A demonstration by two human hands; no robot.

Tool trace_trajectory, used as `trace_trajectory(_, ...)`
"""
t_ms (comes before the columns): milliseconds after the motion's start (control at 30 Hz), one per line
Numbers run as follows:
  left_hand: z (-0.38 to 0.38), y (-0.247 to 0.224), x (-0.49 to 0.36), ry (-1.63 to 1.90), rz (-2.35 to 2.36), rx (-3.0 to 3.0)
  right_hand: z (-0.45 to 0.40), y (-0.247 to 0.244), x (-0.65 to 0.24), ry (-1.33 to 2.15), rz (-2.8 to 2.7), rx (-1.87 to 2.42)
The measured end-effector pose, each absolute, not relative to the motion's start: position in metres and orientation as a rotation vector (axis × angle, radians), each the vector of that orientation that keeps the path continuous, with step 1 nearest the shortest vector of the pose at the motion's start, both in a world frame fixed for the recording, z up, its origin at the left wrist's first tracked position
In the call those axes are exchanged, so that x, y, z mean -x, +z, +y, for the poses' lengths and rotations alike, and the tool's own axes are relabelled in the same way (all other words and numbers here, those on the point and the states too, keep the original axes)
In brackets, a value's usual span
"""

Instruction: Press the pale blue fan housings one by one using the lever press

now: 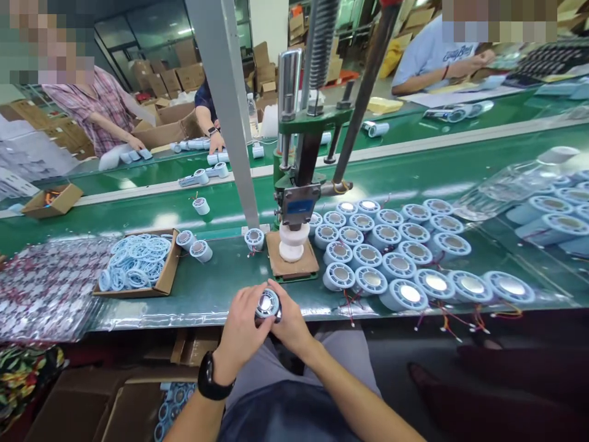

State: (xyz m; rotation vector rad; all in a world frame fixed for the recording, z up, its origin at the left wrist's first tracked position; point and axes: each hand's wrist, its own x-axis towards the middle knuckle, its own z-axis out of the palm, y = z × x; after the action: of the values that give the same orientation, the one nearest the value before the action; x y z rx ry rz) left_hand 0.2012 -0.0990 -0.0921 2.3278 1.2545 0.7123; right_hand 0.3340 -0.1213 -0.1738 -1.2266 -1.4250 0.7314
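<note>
Between my two hands, at the front edge of the green work surface, is a light-blue round housing point(267, 303) with a shiny silver disc in its top. My left hand point(243, 322) wraps its left side, and my right hand point(291, 322) closes round the right side. Just beyond my fingers stands a hand press point(299, 202), its white plunger point(291, 242) down over a brown pad point(294, 264). One blue housing with thin wires point(254, 240) stands left of the press. To the right, many similar blue housings point(367, 255) stand upright in rows.
A cardboard box point(170, 270) of pale-blue rings point(140, 258) sits left, beside a sheet of wired parts point(50, 282). Two housings point(200, 250) stand by the box. A grey post point(230, 110) rises behind. Clear plastic point(506, 184) lies right. Co-workers sit across the conveyor point(161, 212).
</note>
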Motion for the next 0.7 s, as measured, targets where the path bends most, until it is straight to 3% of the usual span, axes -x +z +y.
trace_trajectory(200, -0.111, -0.101, -0.201, 0.809, 1.48, -2.182, -0.121, -0.178, -0.328, 0.631, -1.411, 1.258)
trace_trajectory(700, -0.121, -0.116, -0.208, 0.947, 1.462, -1.83, -0.123, -0.174, -0.324, 0.595, -1.462, 1.276)
